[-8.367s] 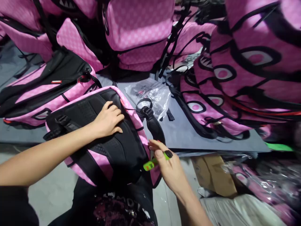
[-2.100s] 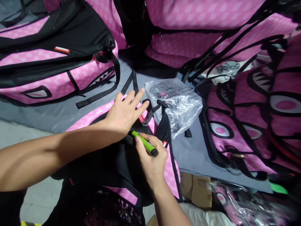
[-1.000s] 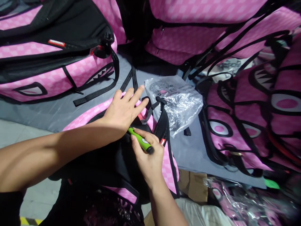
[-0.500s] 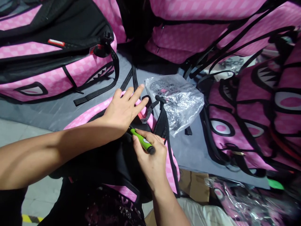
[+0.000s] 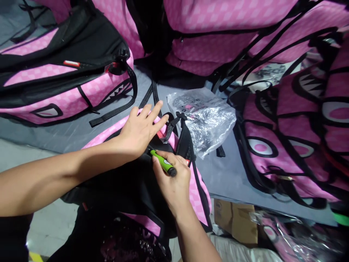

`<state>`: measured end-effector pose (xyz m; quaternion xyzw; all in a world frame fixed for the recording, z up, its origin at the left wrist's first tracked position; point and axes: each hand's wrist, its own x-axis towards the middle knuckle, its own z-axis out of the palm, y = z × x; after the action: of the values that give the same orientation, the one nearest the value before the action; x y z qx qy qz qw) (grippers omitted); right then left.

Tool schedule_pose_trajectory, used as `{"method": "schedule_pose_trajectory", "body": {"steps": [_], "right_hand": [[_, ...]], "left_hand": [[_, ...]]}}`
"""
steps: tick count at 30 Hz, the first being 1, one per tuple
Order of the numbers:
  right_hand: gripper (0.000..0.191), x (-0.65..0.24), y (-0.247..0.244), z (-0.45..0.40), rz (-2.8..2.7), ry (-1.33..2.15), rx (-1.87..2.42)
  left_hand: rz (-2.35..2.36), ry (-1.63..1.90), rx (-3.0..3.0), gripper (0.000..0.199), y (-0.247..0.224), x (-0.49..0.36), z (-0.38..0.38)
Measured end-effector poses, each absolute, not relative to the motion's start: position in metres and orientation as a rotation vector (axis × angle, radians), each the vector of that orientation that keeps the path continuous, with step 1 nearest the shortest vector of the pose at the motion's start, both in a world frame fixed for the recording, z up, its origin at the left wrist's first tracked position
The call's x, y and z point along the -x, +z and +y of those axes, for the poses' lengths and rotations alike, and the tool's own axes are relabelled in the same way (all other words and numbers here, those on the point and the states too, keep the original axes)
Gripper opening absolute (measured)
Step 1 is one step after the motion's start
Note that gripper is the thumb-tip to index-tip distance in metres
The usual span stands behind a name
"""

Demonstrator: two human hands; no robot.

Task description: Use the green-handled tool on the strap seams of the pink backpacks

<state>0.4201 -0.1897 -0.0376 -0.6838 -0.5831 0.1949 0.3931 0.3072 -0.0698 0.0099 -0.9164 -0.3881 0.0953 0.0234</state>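
Observation:
A pink-and-black backpack [image 5: 131, 178] lies in front of me, its black side facing up. My left hand [image 5: 141, 129] rests on its upper part, fingers spread and pointing to the upper right. In my right hand [image 5: 174, 174] is a green marker [image 5: 163, 162] with a black end. Its tip points to the upper left and meets the black fabric just below my left palm; the exact contact point is too dark to make out. Beside my left fingertips is the backpack's black strap [image 5: 187, 140] with a knotted end.
A crumpled clear plastic bag [image 5: 203, 120] lies on the grey table cover [image 5: 229, 178]. Other pink backpacks stand around: one at left [image 5: 65, 91], one behind [image 5: 212, 51], several at right [image 5: 261, 145]. Below the table edge are a cardboard box [image 5: 240, 222] and plastic-wrapped goods [image 5: 289, 236].
The view has shifted slightly. Both hands keep nearly the same pose on the backpack, and the marker stays in my right hand with its tip at about the same spot.

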Motion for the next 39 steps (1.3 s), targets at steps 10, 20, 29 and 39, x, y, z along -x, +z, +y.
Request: {"method": "schedule_pose_trajectory", "body": {"steps": [10,20,29,39], "right_hand": [[0.013,-0.414,-0.038,-0.208,-1.494,0.576,1.418],[0.015,-0.413,-0.037,-0.216,-1.641,0.71,1.243],[0.016,-0.412,-0.058,-0.199,-1.549,0.574,1.371],[0.02,-0.414,-0.048,-0.204,-1.661,0.587,1.27]], "left_hand": [[-1.297,0.733,2.828,0.127,0.049,-0.286,-0.054],[-1.355,0.708,2.66,0.146,0.031,-0.28,-0.075],[-1.286,0.589,2.78,0.114,0.035,-0.265,-0.076],[-1.564,0.621,2.872,0.12,0.04,-0.249,-0.068]]}}
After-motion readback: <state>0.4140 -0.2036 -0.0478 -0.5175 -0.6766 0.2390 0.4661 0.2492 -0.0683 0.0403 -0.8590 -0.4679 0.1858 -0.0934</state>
